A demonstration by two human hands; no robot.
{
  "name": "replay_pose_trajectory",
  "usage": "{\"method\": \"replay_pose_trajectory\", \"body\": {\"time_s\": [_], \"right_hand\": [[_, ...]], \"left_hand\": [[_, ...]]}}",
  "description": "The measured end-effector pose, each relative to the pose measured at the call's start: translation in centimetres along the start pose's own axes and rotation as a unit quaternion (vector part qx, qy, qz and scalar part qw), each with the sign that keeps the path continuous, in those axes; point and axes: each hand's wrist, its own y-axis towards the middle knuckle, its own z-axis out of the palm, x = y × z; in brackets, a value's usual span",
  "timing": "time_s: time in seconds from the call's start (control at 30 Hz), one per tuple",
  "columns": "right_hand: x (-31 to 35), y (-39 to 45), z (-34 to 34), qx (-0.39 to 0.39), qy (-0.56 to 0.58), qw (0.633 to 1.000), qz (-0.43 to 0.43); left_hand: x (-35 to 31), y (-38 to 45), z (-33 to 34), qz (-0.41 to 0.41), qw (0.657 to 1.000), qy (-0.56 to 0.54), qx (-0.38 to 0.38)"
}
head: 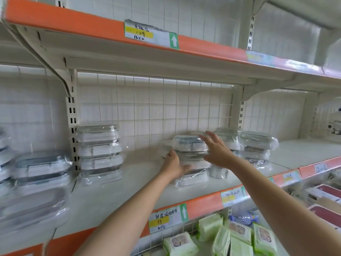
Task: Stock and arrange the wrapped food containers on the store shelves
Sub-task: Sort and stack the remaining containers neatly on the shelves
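- Far left, blurred wrapped containers (39, 169) are sitting stacked on the neighbouring bay of the shelf (114, 193).
- Just right of the slotted upright (72, 115), a tall stack of wrapped containers (99, 154) is standing against the white grid back panel (156, 108).
- The left hand (174, 166) is reaching in and pressing its thumb and fingers against the left side of the middle stack (191, 159), low down; the fingers are lying fairly straight along the wrap.
- The right hand (216, 151) is hovering wide, fingers spread, at the right side of that stack's top; I cannot tell whether it is touching the wrap.
- Two more stacks (258, 150) are standing just beside it on the right, close to the panel.
- Below, price tags (166, 219) are hanging on the orange shelf edge, and green wipe packs (238, 239) are lying on the lower shelf.
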Motion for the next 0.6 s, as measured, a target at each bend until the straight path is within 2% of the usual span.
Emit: {"method": "replay_pose_trajectory", "body": {"time_s": [0.1, 0.3, 0.47, 0.53, 0.6], "right_hand": [[0.8, 1.2, 0.0, 0.025, 0.027, 0.999, 0.001], [2.8, 2.7, 0.1, -0.006, -0.013, 1.000, 0.013], [4.6, 1.9, 1.0, 0.017, 0.156, 0.986, -0.052], [5.6, 1.6, 1.1, 0.028, 0.217, 0.972, -0.086], [6.3, 1.5, 0.8, 0.043, 0.277, 0.956, -0.084]], "left_hand": [[1.2, 0.5, -0.3, 0.023, 0.999, 0.010, -0.037], [2.6, 0.3, -3.2, 0.029, 0.999, -0.018, -0.003], [2.2, -0.6, -6.5, 0.006, 0.996, -0.085, -0.036], [2.5, -0.9, -8.1, 0.006, 0.996, -0.086, -0.024], [3.1, -1.3, -9.5, 0.010, 0.997, -0.067, -0.026]]}}
